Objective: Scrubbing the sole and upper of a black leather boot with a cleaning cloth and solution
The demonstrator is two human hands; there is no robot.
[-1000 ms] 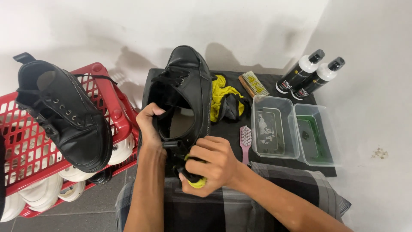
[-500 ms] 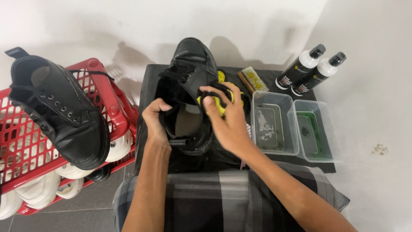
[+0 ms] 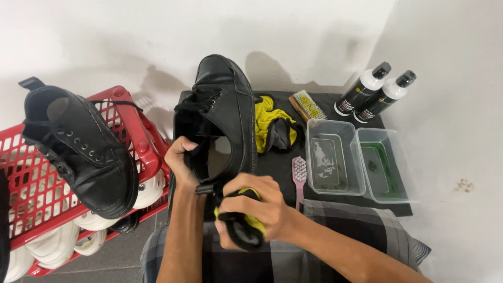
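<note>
Two hands on a black shoe, one gripping it, the other pressing a cloth to its heel.

The left hand point(image 3: 181, 162) is clamped on the collar of the black shoe point(image 3: 222, 118), holding it toe-away over the dark mat point(image 3: 272, 167); the right hand point(image 3: 257, 209) is closed around a yellow-and-black cloth point(image 3: 242, 225) at the shoe's heel. Just right of the shoe lie a crumpled yellow cloth point(image 3: 272, 123) and a pink brush point(image 3: 298, 175); farther right sit two clear tubs point(image 3: 335, 181), a wooden brush point(image 3: 308, 105) and two black-and-white bottles point(image 3: 374, 94). Left of the shoe, a black boot point(image 3: 84, 152) rests on a red basket point(image 3: 31, 209) holding white shoes point(image 3: 57, 243).
</note>
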